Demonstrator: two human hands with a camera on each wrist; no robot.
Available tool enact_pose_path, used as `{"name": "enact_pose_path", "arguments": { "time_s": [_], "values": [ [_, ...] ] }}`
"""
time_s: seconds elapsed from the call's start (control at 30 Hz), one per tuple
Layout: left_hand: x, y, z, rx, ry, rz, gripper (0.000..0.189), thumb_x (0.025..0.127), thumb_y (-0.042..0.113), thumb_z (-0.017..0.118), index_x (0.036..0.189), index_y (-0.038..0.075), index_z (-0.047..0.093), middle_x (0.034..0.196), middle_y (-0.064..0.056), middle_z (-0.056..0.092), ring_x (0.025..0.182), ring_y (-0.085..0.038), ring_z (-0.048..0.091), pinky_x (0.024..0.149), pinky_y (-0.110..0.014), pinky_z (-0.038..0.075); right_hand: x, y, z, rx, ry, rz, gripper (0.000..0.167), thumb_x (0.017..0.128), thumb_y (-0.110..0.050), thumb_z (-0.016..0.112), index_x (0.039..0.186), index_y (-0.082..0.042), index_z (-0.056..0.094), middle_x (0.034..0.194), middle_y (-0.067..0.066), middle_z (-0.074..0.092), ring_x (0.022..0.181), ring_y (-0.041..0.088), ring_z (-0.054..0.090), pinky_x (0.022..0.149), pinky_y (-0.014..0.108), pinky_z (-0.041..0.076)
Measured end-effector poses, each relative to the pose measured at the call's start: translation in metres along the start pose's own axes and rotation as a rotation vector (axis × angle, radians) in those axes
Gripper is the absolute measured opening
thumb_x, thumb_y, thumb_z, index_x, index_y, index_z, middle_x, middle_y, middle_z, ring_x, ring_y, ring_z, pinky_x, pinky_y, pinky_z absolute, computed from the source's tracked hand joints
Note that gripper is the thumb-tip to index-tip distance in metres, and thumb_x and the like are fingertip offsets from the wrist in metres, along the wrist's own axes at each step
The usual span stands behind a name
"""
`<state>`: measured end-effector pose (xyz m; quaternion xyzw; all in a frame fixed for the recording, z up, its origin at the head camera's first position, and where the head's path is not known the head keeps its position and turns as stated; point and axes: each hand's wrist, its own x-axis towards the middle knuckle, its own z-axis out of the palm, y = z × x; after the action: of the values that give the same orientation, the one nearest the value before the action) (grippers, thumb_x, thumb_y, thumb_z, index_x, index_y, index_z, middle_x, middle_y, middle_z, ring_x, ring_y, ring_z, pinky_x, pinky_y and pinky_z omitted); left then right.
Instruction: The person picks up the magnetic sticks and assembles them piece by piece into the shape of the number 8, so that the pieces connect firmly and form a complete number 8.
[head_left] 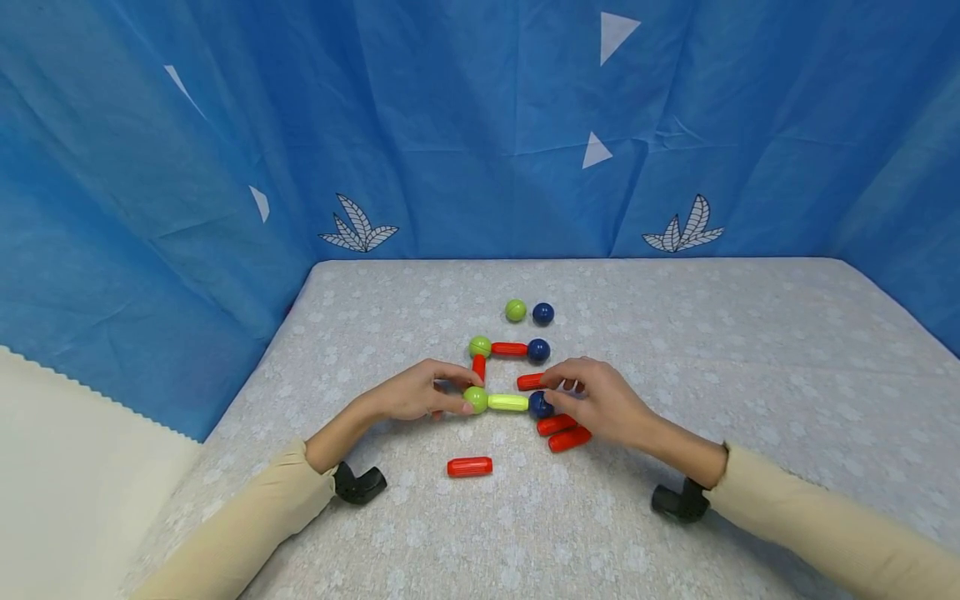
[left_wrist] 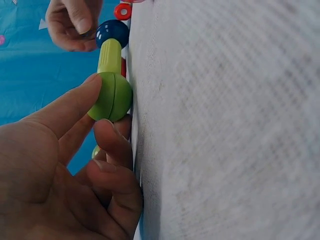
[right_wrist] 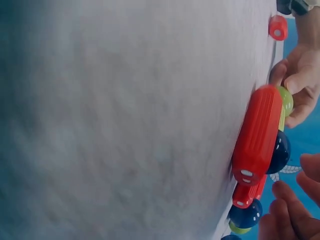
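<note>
My left hand point(head_left: 412, 392) pinches a green ball point(head_left: 476, 400) between thumb and fingers. A yellow-green rod point(head_left: 508, 403) joins that ball to a dark blue ball point(head_left: 541, 405). Beside the blue ball is my right hand point(head_left: 600, 400), its fingers loosely bent; the right wrist view shows a gap between its fingertips and the ball point(right_wrist: 280, 152). From the held ball a red rod point(head_left: 479, 369) runs back to a second green ball point(head_left: 480, 347), and another red rod point(head_left: 509, 349) links that one to a blue ball point(head_left: 538, 350).
Loose red rods lie around my right hand: one behind it point(head_left: 530, 382) and two in front, including the nearest rod point(head_left: 570, 439). Another red rod point(head_left: 469, 467) lies nearer me. Farther back sit a loose green ball point(head_left: 515, 311) and blue ball point(head_left: 543, 314). A blue curtain point(head_left: 480, 192) backs the cloth-covered table point(head_left: 750, 375).
</note>
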<state>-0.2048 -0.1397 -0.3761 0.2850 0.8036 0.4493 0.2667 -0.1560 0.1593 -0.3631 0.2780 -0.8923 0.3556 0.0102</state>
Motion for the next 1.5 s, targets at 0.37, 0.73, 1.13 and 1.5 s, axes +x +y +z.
{"name": "enact_pose_path", "arguments": {
  "time_s": [0.37,0.73,1.13,1.5],
  "values": [
    [0.0,0.0,0.0,-0.006,0.005,0.0,0.034,0.093,0.017,0.071,0.125,0.01,0.065,0.113,-0.007,0.062,0.069,-0.018,0.055,0.061,-0.031,0.049,0.018,0.004,0.0,-0.05,-0.044,0.056,0.022,0.091,-0.009,0.07,0.113,-0.005,0.073,0.105,0.002,0.07,0.089,0.019,0.058,0.077,0.036,0.049],
    [-0.002,0.0,0.002,-0.014,0.004,-0.01,0.034,0.093,0.017,0.071,0.126,0.01,0.065,0.112,-0.008,0.061,0.065,-0.017,0.054,0.06,-0.03,0.046,0.019,0.011,-0.002,-0.111,-0.064,0.127,0.016,0.089,-0.005,0.071,0.105,-0.004,0.072,0.082,-0.002,0.064,0.071,0.015,0.054,0.065,0.032,0.047],
    [-0.001,0.0,0.001,-0.013,0.005,-0.02,0.035,0.093,0.018,0.071,0.126,0.01,0.065,0.113,-0.008,0.061,0.064,-0.017,0.053,0.058,-0.03,0.045,0.02,0.011,-0.004,-0.13,-0.066,0.165,0.022,0.089,-0.008,0.073,0.11,-0.004,0.07,0.082,-0.001,0.065,0.07,0.014,0.055,0.064,0.031,0.047],
    [0.0,0.001,-0.001,-0.01,0.003,-0.027,0.035,0.093,0.019,0.072,0.126,0.011,0.065,0.114,-0.007,0.061,0.064,-0.017,0.054,0.058,-0.03,0.045,0.019,0.012,-0.01,-0.088,0.069,0.227,0.019,0.088,-0.007,0.073,0.106,-0.003,0.071,0.083,0.004,0.068,0.066,0.017,0.056,0.058,0.032,0.046]
  ]
}}
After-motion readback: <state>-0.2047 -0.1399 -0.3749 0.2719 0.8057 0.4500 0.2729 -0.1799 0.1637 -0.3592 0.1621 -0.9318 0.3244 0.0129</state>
